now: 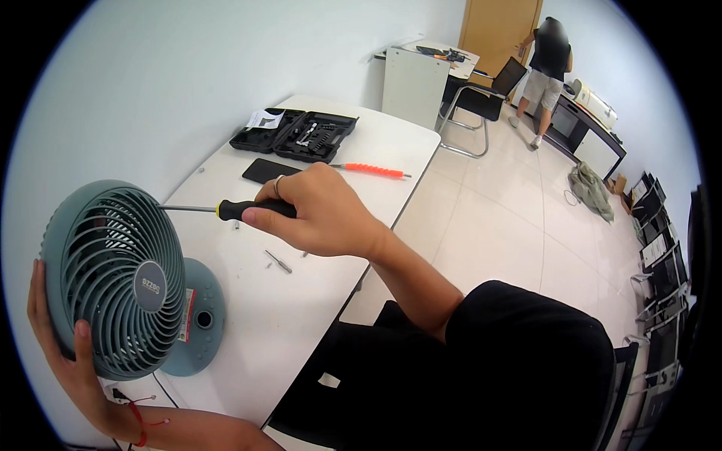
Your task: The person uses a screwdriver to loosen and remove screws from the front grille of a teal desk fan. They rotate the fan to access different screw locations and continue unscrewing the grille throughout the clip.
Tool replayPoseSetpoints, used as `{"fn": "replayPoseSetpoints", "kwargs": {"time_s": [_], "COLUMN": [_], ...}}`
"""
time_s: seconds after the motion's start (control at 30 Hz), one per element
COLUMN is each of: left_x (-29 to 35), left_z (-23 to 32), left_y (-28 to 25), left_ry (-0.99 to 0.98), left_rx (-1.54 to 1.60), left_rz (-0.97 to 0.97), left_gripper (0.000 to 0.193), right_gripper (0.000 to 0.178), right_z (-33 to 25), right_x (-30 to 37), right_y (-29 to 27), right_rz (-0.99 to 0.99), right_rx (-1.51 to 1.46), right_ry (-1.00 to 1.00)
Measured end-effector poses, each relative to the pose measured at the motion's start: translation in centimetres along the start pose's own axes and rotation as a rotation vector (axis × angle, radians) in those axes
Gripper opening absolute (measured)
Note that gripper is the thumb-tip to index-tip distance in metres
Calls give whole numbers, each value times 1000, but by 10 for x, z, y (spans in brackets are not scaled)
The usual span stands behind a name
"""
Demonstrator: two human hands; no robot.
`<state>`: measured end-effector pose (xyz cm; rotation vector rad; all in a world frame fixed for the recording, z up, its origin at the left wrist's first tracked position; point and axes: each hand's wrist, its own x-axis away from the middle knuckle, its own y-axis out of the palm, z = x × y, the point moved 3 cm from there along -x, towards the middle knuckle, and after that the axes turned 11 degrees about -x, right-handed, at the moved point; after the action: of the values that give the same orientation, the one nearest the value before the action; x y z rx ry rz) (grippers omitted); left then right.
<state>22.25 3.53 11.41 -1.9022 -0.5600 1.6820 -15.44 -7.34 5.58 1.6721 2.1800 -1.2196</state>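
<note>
At lower left, I clamp the grey-green round plastic fan (pixel 139 289) between thumb and fingers of the left hand (pixel 74 379), apparently for stability, while the right hand (pixel 320 214) grips the black-handled steel screwdriver (pixel 239 211) at the fan's rim.

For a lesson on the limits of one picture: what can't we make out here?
All in the head view:
- Screwdriver tip: lost at the fan rim, which seems to hide it.
- Fan's back: hidden by its front.
- Left hand: palm partly hidden by the fan.
- Right hand: some fingertips hidden behind the hand itself.
- Bits in the case: too small to tell apart.
- Far person: head blurred.
</note>
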Motion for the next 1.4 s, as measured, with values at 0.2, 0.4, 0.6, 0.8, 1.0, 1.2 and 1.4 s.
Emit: {"fn": "replayPoseSetpoints", "kwargs": {"time_s": [0.2, 0.4, 0.6, 0.8, 1.0, 1.2, 1.4], "left_x": [1, 0, -3, -2, -3, -5, 0], "left_z": [-1, 5, 13, 9, 10, 11, 6], "left_y": [-2, 0, -5, -5, -4, -4, -6], "left_ry": [-15, -17, -2, -1, 11, 13, -28], "left_rx": [9, 22, 13, -9, 1, -11, -46], "left_rz": [15, 36, 36, 30, 30, 49, 40], "left_gripper": [71, 70, 70, 70, 70, 71, 74], "right_gripper": [36, 33, 29, 35, 37, 31, 26], "right_z": [-6, -16, -16, -20, -14, -18, -19], "right_x": [3, 3, 0, -6, -13, -6, -7], "right_y": [-1, 6, 17, 12, 9, 6, 15], "right_rz": [-63, 74, 142, 14, -61, -54, -14], "right_rx": [-125, 111, 277, 153, -76, -109, 281], "right_ry": [134, -13, -137, 39, 191, 147, -225]}}
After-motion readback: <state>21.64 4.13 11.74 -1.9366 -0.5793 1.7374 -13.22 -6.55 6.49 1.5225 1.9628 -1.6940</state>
